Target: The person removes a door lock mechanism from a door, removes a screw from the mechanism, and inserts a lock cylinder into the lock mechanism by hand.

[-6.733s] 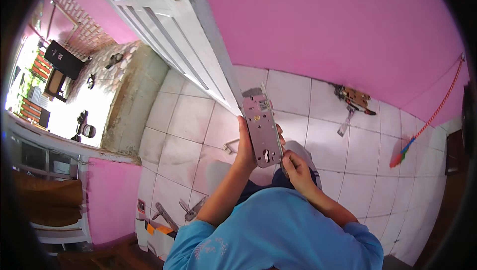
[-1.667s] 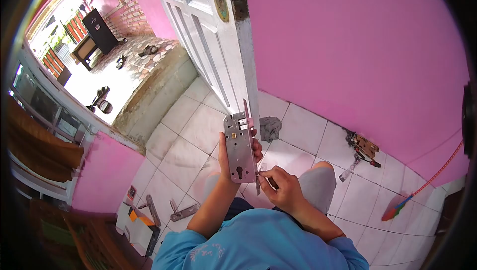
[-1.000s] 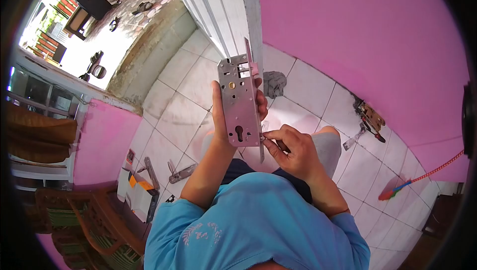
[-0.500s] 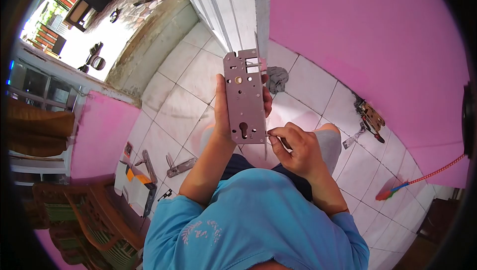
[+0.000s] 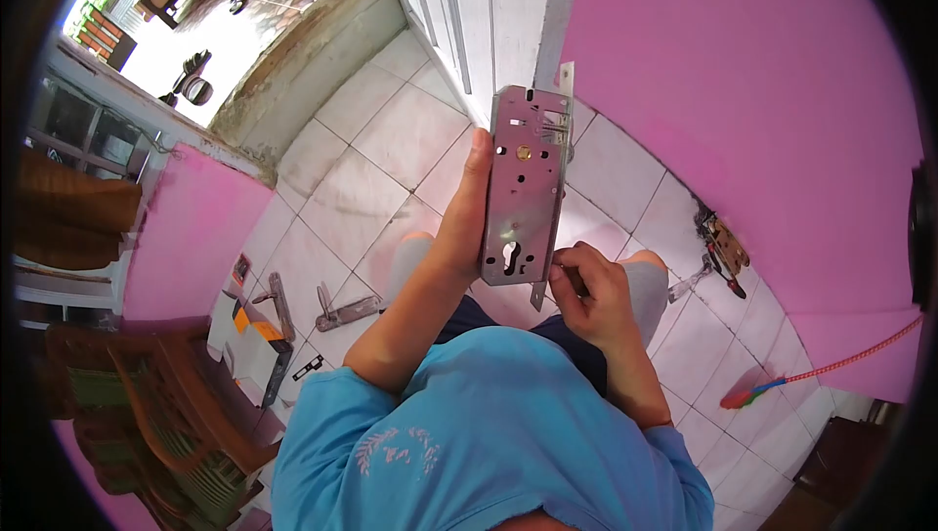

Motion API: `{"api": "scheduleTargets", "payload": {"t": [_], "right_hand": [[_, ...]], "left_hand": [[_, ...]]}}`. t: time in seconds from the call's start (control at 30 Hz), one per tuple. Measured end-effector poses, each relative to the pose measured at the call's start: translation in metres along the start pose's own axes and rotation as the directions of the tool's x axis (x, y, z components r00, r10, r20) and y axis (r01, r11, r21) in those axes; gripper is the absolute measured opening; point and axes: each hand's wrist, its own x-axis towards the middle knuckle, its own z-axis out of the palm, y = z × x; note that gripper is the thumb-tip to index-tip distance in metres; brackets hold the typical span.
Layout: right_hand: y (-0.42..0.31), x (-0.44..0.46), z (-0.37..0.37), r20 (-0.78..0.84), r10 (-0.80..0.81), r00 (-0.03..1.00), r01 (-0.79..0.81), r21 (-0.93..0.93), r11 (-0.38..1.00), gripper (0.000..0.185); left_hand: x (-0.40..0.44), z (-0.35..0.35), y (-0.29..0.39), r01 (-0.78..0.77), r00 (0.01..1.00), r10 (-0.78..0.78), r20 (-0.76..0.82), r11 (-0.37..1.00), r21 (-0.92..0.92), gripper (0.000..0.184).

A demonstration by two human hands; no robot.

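A metal mortise lock (image 5: 523, 204) stands upright in front of me, its flat side facing me and its faceplate (image 5: 568, 77) along the right edge. My left hand (image 5: 467, 213) is closed around it from the left, thumb along the near edge; the other fingers are hidden behind the case. At the lower end of the faceplate, my right hand (image 5: 596, 295) is pinched closed, fingertips against the metal. Whatever lies between those fingertips is too small to make out.
A white door (image 5: 508, 13) stands just beyond the lock. On the tiled floor lie door handle plates (image 5: 347, 313), a strike plate (image 5: 307, 367), an open box (image 5: 239, 360) and an old lock (image 5: 725, 241). A wooden chair (image 5: 156, 404) is at left.
The lock and both hands have shifted to the right in view. The lock has turned, showing more of its faceplate's inner side. My right fingertips stay at its lower end.
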Motion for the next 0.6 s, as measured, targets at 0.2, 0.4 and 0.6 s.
{"api": "scheduleTargets", "payload": {"t": [0.2, 0.4, 0.6], "right_hand": [[0.003, 0.001, -0.004, 0.043, -0.1, 0.994, 0.102, -0.05, 0.994, 0.011], [0.005, 0.001, -0.004, 0.09, -0.166, 0.982, 0.173, -0.072, 0.982, 0.009], [0.0, -0.005, 0.002, 0.059, -0.023, 0.998, 0.025, -0.029, 0.999, 0.01]], "left_hand": [[-0.008, 0.006, 0.006, 0.008, 0.999, -0.005, -0.039, 0.997, 0.079, 0.074], [-0.007, -0.006, -0.002, 0.018, 1.0, -0.014, -0.028, 0.987, 0.159, 0.071], [-0.013, -0.006, -0.003, -0.161, 0.985, 0.171, 0.007, 0.912, 0.377, 0.066]]}}
